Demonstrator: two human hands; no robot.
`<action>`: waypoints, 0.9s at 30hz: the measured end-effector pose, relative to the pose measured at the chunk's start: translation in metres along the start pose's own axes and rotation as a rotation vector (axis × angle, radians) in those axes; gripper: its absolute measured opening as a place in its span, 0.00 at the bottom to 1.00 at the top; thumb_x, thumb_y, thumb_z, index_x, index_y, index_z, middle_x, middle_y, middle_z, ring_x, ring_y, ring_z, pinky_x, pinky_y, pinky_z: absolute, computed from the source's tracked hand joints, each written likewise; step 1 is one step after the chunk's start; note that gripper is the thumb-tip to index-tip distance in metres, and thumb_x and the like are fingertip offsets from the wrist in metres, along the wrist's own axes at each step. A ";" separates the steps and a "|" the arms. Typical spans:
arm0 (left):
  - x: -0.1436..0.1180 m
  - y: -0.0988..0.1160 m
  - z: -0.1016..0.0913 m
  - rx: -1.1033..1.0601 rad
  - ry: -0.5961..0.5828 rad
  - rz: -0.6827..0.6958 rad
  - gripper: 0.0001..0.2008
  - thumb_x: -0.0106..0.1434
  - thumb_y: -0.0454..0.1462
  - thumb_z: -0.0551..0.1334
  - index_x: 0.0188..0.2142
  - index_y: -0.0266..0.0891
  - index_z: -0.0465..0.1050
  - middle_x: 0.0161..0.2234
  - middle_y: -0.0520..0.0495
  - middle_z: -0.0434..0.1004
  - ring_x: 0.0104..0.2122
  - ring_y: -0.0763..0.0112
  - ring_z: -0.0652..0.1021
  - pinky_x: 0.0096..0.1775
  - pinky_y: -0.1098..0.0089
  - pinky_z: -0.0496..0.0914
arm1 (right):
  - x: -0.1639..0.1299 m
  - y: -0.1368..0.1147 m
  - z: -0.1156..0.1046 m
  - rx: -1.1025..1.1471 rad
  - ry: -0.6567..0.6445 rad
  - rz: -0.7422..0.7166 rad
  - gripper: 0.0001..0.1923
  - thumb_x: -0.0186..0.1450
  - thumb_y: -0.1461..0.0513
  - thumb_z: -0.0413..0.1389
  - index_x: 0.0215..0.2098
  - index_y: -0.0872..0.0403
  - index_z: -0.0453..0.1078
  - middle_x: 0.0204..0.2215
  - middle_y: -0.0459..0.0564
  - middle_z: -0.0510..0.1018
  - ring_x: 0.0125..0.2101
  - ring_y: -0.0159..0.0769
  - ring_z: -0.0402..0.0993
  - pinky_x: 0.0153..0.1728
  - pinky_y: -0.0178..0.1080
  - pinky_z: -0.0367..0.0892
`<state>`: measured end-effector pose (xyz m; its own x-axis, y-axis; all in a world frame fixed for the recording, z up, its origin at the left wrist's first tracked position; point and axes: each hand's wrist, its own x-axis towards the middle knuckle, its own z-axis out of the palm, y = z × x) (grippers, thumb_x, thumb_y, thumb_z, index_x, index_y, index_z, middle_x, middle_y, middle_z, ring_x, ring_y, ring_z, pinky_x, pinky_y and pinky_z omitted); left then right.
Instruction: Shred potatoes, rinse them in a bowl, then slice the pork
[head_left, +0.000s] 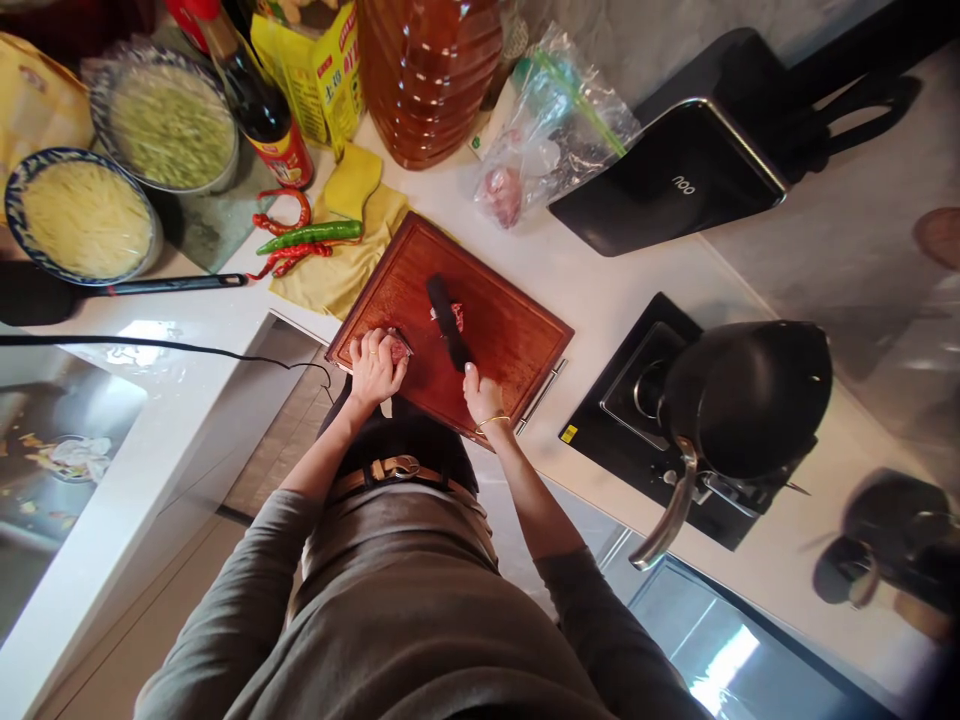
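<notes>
Left hand [376,368] on meat [397,349] — two pieces; right hand [481,393] — one knife [448,322].

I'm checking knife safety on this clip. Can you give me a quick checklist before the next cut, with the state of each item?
1. Right hand grips the knife: ok.
2. Left hand holds the meat down: ok.
3. Left fingertips curled away from the blade: cannot tell.
4. Cutting board lies flat on the counter: ok.
5. Board's near edge overhangs the counter: not ok.
6. Chillies lie off the board: ok.
</notes>
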<state>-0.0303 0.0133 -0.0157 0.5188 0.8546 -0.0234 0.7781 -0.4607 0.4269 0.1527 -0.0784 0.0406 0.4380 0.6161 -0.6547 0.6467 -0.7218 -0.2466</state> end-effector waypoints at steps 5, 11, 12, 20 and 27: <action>-0.003 0.003 -0.004 -0.065 0.090 -0.138 0.21 0.65 0.45 0.46 0.47 0.31 0.62 0.49 0.31 0.66 0.53 0.54 0.65 0.54 0.52 0.52 | -0.012 -0.016 -0.009 -0.066 0.017 -0.065 0.33 0.70 0.51 0.31 0.36 0.57 0.75 0.31 0.56 0.80 0.33 0.37 0.76 0.31 0.33 0.59; 0.005 0.016 0.000 -0.111 0.116 -0.413 0.17 0.66 0.40 0.43 0.41 0.31 0.63 0.44 0.32 0.67 0.50 0.54 0.65 0.54 0.52 0.52 | -0.041 -0.038 0.001 -0.221 -0.053 -0.143 0.29 0.69 0.47 0.37 0.40 0.55 0.73 0.32 0.57 0.80 0.32 0.40 0.76 0.29 0.34 0.57; 0.007 0.017 0.002 -0.101 0.094 -0.428 0.17 0.65 0.40 0.43 0.41 0.31 0.63 0.44 0.31 0.67 0.50 0.53 0.65 0.54 0.51 0.51 | -0.043 -0.039 0.001 -0.227 -0.059 -0.148 0.29 0.69 0.48 0.36 0.40 0.56 0.73 0.32 0.57 0.80 0.32 0.40 0.76 0.28 0.34 0.56; 0.014 0.011 0.008 0.022 -0.033 -0.364 0.17 0.63 0.39 0.45 0.42 0.28 0.64 0.50 0.26 0.64 0.54 0.47 0.62 0.56 0.47 0.47 | -0.039 -0.046 -0.004 -0.208 -0.128 -0.148 0.31 0.69 0.47 0.35 0.38 0.57 0.73 0.31 0.58 0.79 0.33 0.40 0.76 0.29 0.34 0.57; 0.016 0.015 0.005 0.059 -0.061 -0.372 0.16 0.59 0.35 0.48 0.42 0.27 0.65 0.49 0.26 0.65 0.53 0.46 0.63 0.55 0.47 0.49 | -0.044 -0.047 0.004 -0.230 -0.153 -0.111 0.30 0.68 0.47 0.35 0.39 0.57 0.72 0.31 0.58 0.79 0.33 0.42 0.76 0.29 0.35 0.59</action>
<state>-0.0090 0.0186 -0.0138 0.2157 0.9511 -0.2212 0.9353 -0.1361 0.3265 0.1003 -0.0723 0.0778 0.2687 0.6198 -0.7373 0.8174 -0.5517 -0.1658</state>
